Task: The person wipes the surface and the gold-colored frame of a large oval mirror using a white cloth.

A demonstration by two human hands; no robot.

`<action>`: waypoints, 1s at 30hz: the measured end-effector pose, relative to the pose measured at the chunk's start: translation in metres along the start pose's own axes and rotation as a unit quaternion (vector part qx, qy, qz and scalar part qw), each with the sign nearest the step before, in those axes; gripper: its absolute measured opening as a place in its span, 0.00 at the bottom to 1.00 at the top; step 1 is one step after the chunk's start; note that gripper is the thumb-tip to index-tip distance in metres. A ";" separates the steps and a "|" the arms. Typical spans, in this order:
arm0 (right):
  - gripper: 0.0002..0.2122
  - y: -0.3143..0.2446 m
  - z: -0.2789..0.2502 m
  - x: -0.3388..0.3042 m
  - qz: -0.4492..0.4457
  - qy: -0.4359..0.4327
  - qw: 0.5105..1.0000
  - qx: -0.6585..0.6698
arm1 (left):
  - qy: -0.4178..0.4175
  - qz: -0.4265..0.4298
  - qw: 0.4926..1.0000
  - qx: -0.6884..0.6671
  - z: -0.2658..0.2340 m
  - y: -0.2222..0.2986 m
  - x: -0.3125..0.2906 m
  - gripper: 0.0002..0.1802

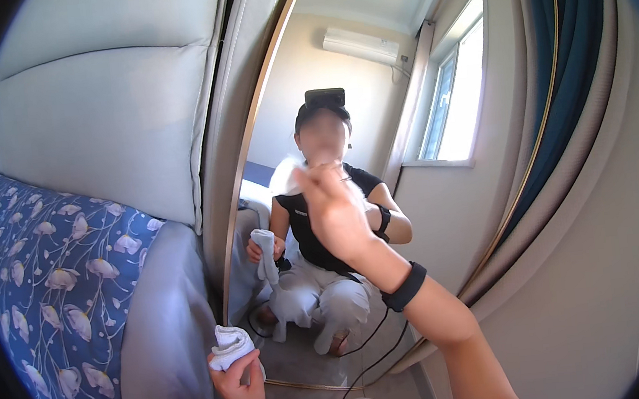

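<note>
The folded cloth [230, 348] sits atop your left hand [242, 395], near and left, pinched between thumb and fingers; its reflection shows a tail hanging down, long axis upright. It is white, soft and matte, rolled into loose layers. Your left hand is the nearer to it; your right hand [338, 211] is raised farther off and to the right, before the mirror [428, 212]. Its fingers point far and left toward a white wad [285, 176], too blurred for you to tell whether they grip it or touch the glass. The mirror is smooth, with a thin gold rim. On the left lie a blue floral bedspread [66, 285] and a padded grey headboard [111, 112]; on the right hangs a pleated teal curtain [593, 42].
</note>
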State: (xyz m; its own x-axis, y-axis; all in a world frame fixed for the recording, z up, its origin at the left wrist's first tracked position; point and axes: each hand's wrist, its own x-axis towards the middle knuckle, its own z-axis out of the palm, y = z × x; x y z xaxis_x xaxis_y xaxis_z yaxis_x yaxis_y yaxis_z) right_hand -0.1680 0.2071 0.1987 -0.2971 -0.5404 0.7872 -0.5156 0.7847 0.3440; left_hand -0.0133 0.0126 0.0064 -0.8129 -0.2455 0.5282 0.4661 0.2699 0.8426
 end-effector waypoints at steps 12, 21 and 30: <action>0.17 0.015 -0.013 0.012 0.072 0.026 0.995 -0.059 | -0.001 0.023 1.000 0.010 -0.006 0.000 0.001 0.10; 0.19 0.021 -0.015 0.016 0.109 0.089 0.988 -0.064 | 0.034 0.007 0.999 -0.005 -0.006 0.001 0.000 0.09; 0.17 0.020 -0.024 0.014 0.085 0.062 0.991 -0.080 | 0.017 0.006 1.000 0.002 -0.008 0.002 -0.001 0.10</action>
State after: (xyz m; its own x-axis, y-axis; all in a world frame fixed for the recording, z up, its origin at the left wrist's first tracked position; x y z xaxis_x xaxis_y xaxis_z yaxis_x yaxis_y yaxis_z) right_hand -0.1635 0.2224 0.2292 -0.2621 -0.3625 0.8944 -0.3300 0.9046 0.2699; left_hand -0.0089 0.0060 0.0090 -0.7951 -0.2727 0.5416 0.4745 0.2763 0.8358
